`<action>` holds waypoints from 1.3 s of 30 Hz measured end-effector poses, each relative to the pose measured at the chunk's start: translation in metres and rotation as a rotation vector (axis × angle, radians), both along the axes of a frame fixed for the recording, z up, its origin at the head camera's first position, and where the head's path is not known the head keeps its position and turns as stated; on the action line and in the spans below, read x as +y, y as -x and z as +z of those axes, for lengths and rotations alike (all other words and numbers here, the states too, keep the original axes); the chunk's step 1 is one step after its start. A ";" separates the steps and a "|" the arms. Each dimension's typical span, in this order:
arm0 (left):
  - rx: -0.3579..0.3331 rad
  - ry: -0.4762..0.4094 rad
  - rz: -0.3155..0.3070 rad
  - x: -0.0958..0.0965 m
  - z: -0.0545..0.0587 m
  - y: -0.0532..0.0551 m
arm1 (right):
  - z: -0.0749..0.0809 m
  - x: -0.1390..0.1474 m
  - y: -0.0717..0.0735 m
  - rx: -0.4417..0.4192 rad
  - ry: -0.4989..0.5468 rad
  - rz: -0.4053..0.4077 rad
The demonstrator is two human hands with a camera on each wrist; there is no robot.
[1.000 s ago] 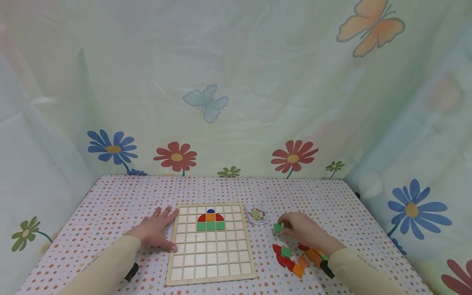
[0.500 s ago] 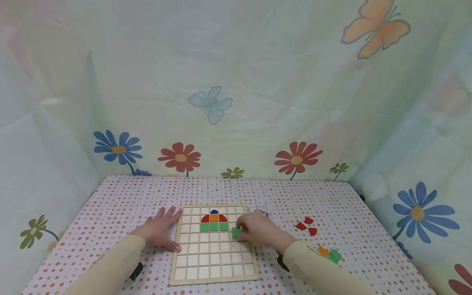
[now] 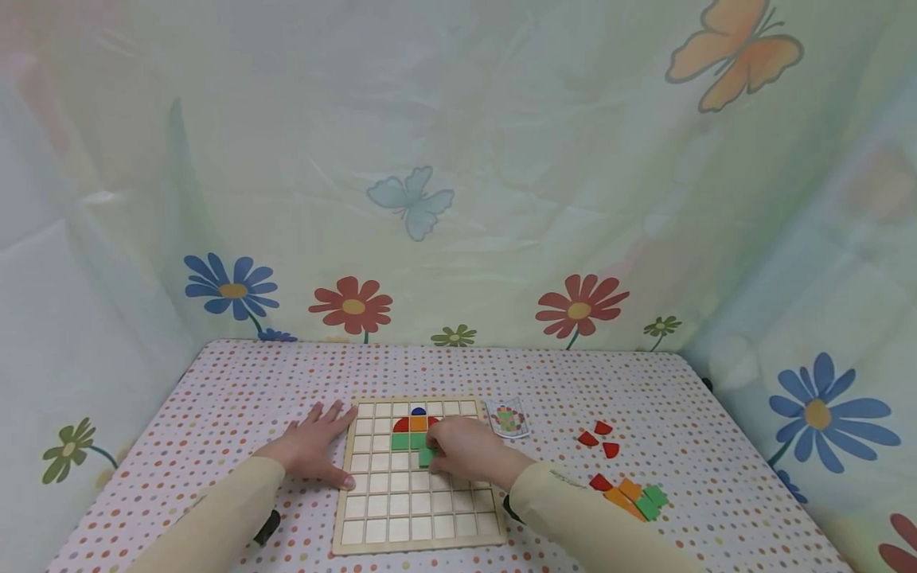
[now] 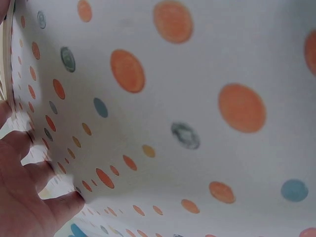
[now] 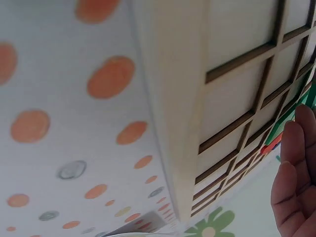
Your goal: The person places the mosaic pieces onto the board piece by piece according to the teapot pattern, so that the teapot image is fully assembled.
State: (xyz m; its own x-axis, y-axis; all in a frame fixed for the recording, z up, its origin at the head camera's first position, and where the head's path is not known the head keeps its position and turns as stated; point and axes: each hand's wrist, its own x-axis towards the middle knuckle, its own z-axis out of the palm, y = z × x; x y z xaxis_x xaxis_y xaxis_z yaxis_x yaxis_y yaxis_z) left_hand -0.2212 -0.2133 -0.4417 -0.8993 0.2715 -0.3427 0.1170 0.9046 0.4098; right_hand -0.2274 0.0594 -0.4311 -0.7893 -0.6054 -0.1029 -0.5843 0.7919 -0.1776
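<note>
My right hand (image 3: pixel 464 451) pinches a green square tile (image 3: pixel 426 458) over the wooden grid board (image 3: pixel 419 549), just below a row of green squares. Above that row lie red quarter-round pieces (image 3: pixel 401 425), an orange square (image 3: pixel 418 424) and a blue half-round piece (image 3: pixel 419 411). In the right wrist view the fingers (image 5: pixel 291 197) show beside the green pieces at the edge. My left hand (image 3: pixel 311 448) rests spread at the board's left side, its thumb on the frame and its other fingers on the dotted tablecloth (image 4: pixel 148 74).
A small pattern card (image 3: pixel 508 419) lies right of the board. Farther right are several loose red pieces (image 3: pixel 588 438), with orange tiles (image 3: pixel 625 503) and green squares (image 3: pixel 651 501) nearer me. A floral curtain (image 3: pixel 458 175) stands behind the table.
My right hand has carried the green square left from the loose pieces onto the board, under the green row. My left hand stays at the board's edge.
</note>
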 end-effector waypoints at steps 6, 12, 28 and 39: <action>0.003 -0.001 -0.003 0.000 0.002 -0.001 | 0.002 -0.008 -0.001 0.033 -0.045 0.019; 0.005 0.003 0.003 0.000 0.000 -0.001 | 0.003 -0.017 -0.001 0.032 -0.110 -0.002; 0.022 0.011 -0.015 0.001 0.002 0.000 | 0.001 -0.018 -0.002 0.012 -0.057 -0.005; 0.010 0.003 -0.002 0.001 0.003 -0.001 | -0.002 -0.018 -0.001 0.029 -0.010 -0.028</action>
